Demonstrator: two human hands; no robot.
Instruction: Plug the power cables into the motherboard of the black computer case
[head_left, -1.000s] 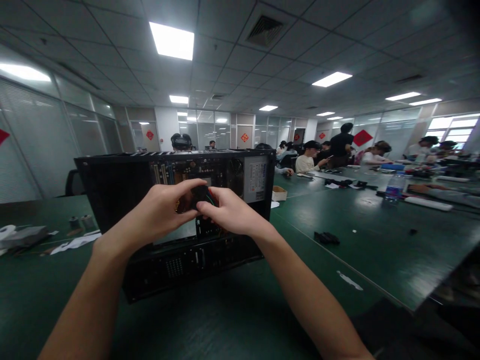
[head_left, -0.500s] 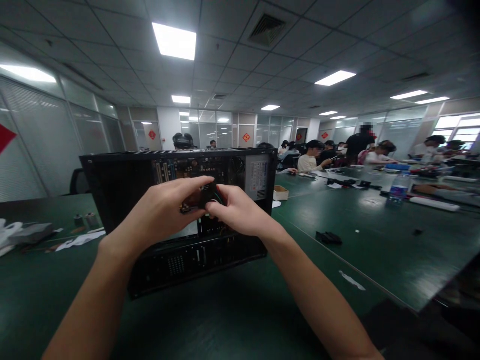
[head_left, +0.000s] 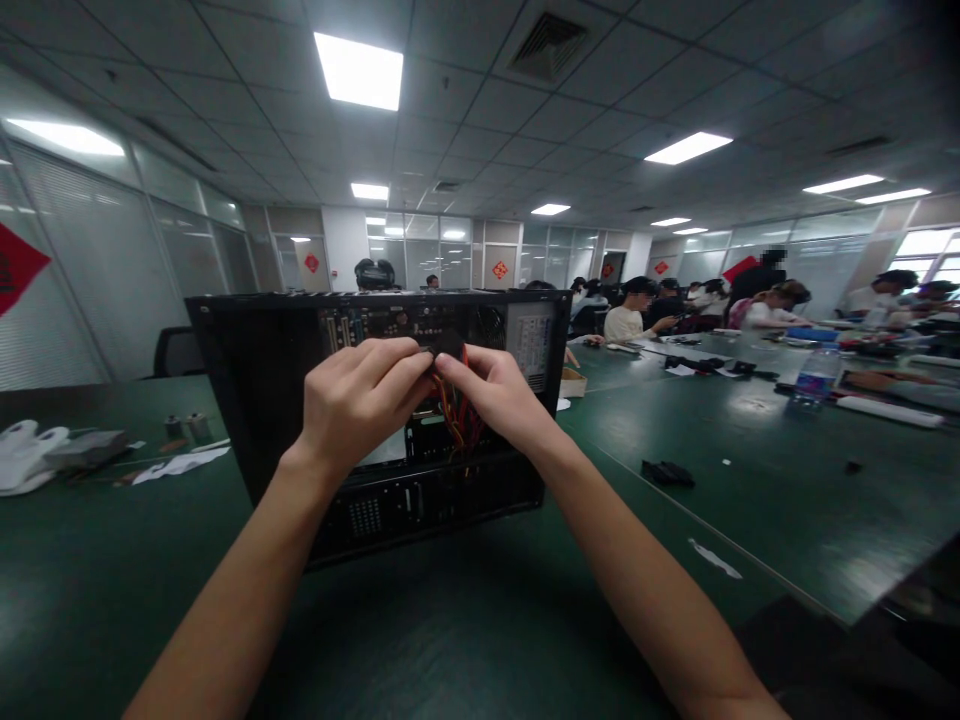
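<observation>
At the left end of the green table, a white plastic bag is lying beside a grey box, and two small cylinders are standing behind a sheet of white paper. Right of these, a black computer case is standing on the table, its open side facing the person and exposing a motherboard. Reaching in front of that opening, the left hand is keeping its fingers bunched and narrow; what it is pinching, if anything, I cannot tell. Just beside it, red and yellow wires are hanging down inside the case, their upper ends meeting the right hand, which is curling narrowly around them, thumb pointing towards the left fingertips. Behind that hand, a labelled power supply is filling the case's upper right corner. Farther right, a small open box is resting near the case, a black item is lying on the table, and a plastic bottle is standing well apart.
</observation>
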